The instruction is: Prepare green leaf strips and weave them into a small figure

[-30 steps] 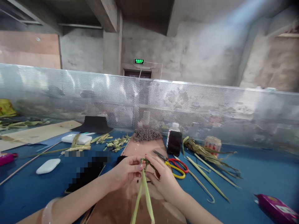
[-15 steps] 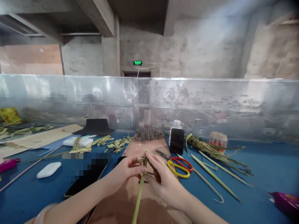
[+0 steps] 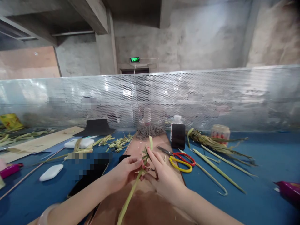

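My left hand (image 3: 129, 168) pinches a small green woven piece of plant leaf (image 3: 145, 153) over the brown board (image 3: 150, 206). On its other side, the fingers of my right hand (image 3: 162, 175) close on the same piece. A long pale green leaf strip (image 3: 127, 201) runs from between the hands down toward me, and a short pale end (image 3: 151, 142) sticks up beyond the fingertips. The fingers partly hide the woven part. Just right of my right hand lie scissors (image 3: 181, 164) with one red and one yellow handle loop, blades pointing away to the left.
A black phone (image 3: 178, 136) leans against a white bottle (image 3: 177, 118). Right of it lie dried leaves (image 3: 211, 142) and loose green strips (image 3: 219, 170). Left are a white case (image 3: 51, 172), a dark tablet-like slab (image 3: 90, 175) and small woven pieces (image 3: 120, 143). A perforated metal screen (image 3: 150, 97) stands behind.
The long strip's lower end has swung left, and a pale end now shows above the fingers. Both hands stay on the woven piece; the whole view has shifted slightly.
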Action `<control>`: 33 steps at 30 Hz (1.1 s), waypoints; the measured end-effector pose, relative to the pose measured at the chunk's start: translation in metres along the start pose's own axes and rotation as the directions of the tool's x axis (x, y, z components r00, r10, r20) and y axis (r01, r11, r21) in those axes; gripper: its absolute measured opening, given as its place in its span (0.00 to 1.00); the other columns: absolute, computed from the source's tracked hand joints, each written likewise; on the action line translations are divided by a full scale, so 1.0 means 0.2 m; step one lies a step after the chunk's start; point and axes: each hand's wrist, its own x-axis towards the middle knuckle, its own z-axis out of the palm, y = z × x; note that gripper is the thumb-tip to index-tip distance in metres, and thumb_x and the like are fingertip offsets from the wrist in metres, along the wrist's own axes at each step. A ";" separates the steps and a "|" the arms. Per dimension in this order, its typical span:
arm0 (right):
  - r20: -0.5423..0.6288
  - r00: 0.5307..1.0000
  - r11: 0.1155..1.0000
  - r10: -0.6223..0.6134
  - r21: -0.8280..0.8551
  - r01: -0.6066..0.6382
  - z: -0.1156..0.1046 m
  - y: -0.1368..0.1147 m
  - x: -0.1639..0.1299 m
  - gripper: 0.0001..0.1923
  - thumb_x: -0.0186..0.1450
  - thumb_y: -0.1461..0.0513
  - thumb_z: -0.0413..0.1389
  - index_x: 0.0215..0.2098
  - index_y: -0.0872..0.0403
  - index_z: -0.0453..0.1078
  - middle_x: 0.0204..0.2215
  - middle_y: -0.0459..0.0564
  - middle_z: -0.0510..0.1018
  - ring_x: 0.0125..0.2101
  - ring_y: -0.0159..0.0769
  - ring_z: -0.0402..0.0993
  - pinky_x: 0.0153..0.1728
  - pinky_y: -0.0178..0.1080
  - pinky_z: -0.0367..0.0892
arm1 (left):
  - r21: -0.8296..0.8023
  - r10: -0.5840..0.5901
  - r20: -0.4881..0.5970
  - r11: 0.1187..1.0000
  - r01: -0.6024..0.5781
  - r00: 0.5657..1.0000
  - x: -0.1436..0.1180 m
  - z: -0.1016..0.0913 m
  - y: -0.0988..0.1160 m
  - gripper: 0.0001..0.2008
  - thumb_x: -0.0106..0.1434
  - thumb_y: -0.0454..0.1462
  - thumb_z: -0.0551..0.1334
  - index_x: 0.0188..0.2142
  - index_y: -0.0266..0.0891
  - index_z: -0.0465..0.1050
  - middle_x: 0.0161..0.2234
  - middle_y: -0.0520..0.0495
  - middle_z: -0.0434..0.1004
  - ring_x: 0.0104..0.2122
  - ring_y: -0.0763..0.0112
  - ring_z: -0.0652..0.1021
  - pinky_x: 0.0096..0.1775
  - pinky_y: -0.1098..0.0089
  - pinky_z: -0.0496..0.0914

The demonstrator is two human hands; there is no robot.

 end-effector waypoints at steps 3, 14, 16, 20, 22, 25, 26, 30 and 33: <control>0.024 0.999 0.991 0.040 -0.132 -0.036 0.01 -0.03 -0.01 0.44 0.59 0.59 0.57 0.66 0.49 0.37 0.58 0.60 0.60 0.43 0.51 0.71 0.32 0.44 0.71 | -0.037 -0.028 -0.006 0.999 0.028 1.000 0.00 0.01 -0.02 0.09 0.56 0.39 0.66 0.28 0.33 0.74 0.28 0.48 0.74 0.25 0.75 0.74 0.30 0.73 0.69; 0.000 0.995 0.988 0.096 -0.120 -0.095 0.00 -0.15 -0.01 0.56 0.55 0.50 0.61 0.67 0.51 0.27 0.61 0.64 0.53 0.41 0.49 0.73 0.29 0.42 0.71 | -0.147 -0.056 -0.013 0.988 0.053 0.998 -0.01 0.08 -0.03 0.09 0.53 0.38 0.68 0.28 0.32 0.75 0.23 0.47 0.75 0.23 0.74 0.76 0.26 0.76 0.69; 0.033 0.999 0.996 0.042 -0.081 -0.039 -0.02 -0.14 -0.02 0.55 0.56 0.52 0.59 0.66 0.50 0.22 0.61 0.62 0.53 0.39 0.47 0.73 0.29 0.42 0.70 | -0.167 -0.035 0.010 0.985 0.036 0.999 -0.01 0.08 -0.02 0.08 0.54 0.37 0.68 0.29 0.32 0.75 0.25 0.46 0.76 0.26 0.72 0.77 0.29 0.76 0.70; 0.115 0.993 0.997 0.016 -0.072 -0.007 -0.05 -0.11 -0.02 0.59 0.54 0.52 0.58 0.64 0.48 0.16 0.63 0.63 0.46 0.35 0.47 0.74 0.27 0.44 0.70 | -0.190 -0.016 0.007 0.982 0.017 1.000 -0.02 0.08 -0.02 0.06 0.54 0.34 0.68 0.29 0.32 0.76 0.26 0.47 0.77 0.27 0.73 0.78 0.33 0.76 0.71; 0.154 0.988 0.995 -0.001 -0.095 0.016 -0.05 -0.09 -0.02 0.60 0.52 0.55 0.59 0.64 0.49 0.14 0.64 0.65 0.42 0.34 0.46 0.74 0.25 0.43 0.69 | -0.201 -0.013 -0.008 0.980 0.011 1.000 -0.02 0.08 -0.02 0.06 0.53 0.34 0.68 0.29 0.33 0.76 0.26 0.48 0.77 0.26 0.74 0.77 0.33 0.76 0.71; 0.155 0.985 0.980 -0.076 -0.169 0.102 -0.04 -0.08 -0.02 0.58 0.52 0.61 0.56 0.64 0.52 0.16 0.64 0.65 0.43 0.40 0.49 0.73 0.27 0.41 0.70 | -0.217 -0.025 -0.029 0.976 0.018 0.999 -0.02 0.09 -0.03 0.06 0.53 0.35 0.69 0.29 0.33 0.75 0.25 0.48 0.77 0.26 0.73 0.78 0.33 0.75 0.71; 0.138 0.987 0.976 -0.086 -0.186 0.111 -0.04 -0.08 -0.02 0.57 0.52 0.62 0.56 0.65 0.52 0.18 0.64 0.65 0.44 0.43 0.51 0.71 0.28 0.42 0.70 | -0.221 -0.031 -0.040 0.975 0.022 0.999 -0.02 0.09 -0.03 0.06 0.53 0.35 0.69 0.29 0.34 0.75 0.25 0.48 0.77 0.26 0.73 0.77 0.32 0.75 0.71; 0.077 0.997 0.980 0.005 -0.200 0.011 -0.02 -0.13 -0.02 0.57 0.52 0.54 0.57 0.66 0.57 0.24 0.63 0.67 0.48 0.48 0.58 0.67 0.31 0.46 0.71 | -0.161 -0.001 -0.021 0.987 -0.003 1.000 -0.02 0.12 -0.03 0.07 0.54 0.37 0.68 0.29 0.34 0.75 0.25 0.48 0.76 0.26 0.72 0.77 0.31 0.75 0.70; 0.025 1.000 0.989 0.019 -0.145 -0.015 -0.03 -0.16 -0.04 0.55 0.54 0.52 0.55 0.66 0.56 0.24 0.63 0.66 0.49 0.49 0.57 0.67 0.34 0.47 0.72 | -0.108 0.034 0.025 0.994 -0.031 0.999 -0.03 0.13 -0.02 0.08 0.55 0.37 0.67 0.27 0.33 0.74 0.26 0.48 0.75 0.29 0.72 0.77 0.35 0.74 0.70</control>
